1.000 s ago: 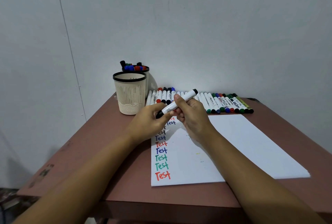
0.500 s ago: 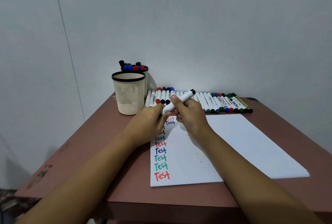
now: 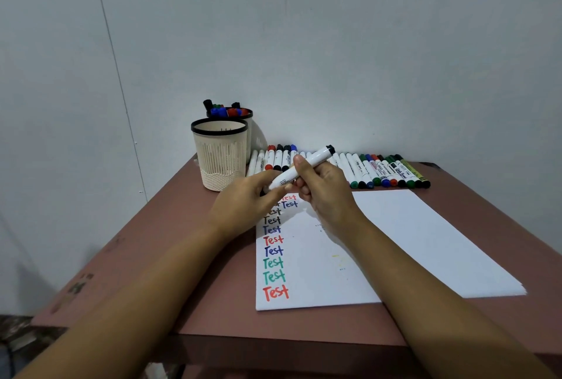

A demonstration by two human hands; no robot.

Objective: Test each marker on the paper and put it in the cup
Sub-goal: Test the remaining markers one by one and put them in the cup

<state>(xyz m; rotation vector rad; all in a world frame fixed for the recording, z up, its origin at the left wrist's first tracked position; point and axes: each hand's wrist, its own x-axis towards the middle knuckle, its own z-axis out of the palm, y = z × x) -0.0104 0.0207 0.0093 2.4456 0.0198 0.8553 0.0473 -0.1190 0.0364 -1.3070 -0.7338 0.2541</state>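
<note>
My right hand (image 3: 322,193) grips a white marker with a black end (image 3: 316,161), held slanted above the top left of the white paper (image 3: 425,241). My left hand (image 3: 246,205) pinches the marker's lower end, where its cap is hidden by my fingers. The paper bears a column of "Test" words in red, green, blue and black. An empty cream cup with a black rim (image 3: 220,162) stands left of the hands. Behind it a second cup (image 3: 248,118) holds several markers. A row of markers (image 3: 377,170) lies along the wall.
The brown table (image 3: 182,241) ends in a front edge close to me and a left edge beside the cups. A grey wall stands right behind the marker row. Bare paper lies to the right of my right forearm.
Both hands and the marker have stayed in nearly the same place. My left fingers have closed further over the marker's lower end, covering the black cap.
</note>
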